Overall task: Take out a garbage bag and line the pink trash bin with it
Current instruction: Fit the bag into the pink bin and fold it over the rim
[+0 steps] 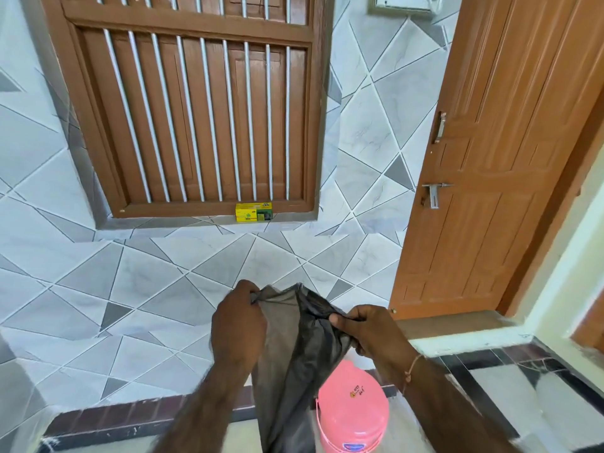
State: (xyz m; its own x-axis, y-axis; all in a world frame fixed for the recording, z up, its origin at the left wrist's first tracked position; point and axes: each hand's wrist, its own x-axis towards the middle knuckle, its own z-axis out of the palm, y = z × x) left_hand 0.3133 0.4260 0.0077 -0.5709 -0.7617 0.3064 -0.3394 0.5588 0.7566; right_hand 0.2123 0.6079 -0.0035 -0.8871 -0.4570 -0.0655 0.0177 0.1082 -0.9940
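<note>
Tiled wall (163,289) behind, left hand (237,325) and right hand (372,331) pinch thin grey garbage bag (294,354) above lidded pink trash bin (353,407).

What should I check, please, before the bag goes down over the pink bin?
1. Bag in hand: ok. The left hand and right hand each pinch the top edge of the dark garbage bag.
2. Bag mouth opened: not ok. The top is bunched between the hands, with no clear opening.
3. Bin ready to receive: not ok. The pink trash bin has its lid on.
4. Bag above bin: ok. It hangs just left of the lid, partly in front of it.
5. Bag free of tears: cannot tell.
6. Spare bags near: cannot tell. A yellow box sits on the sill; its contents are hidden.
</note>
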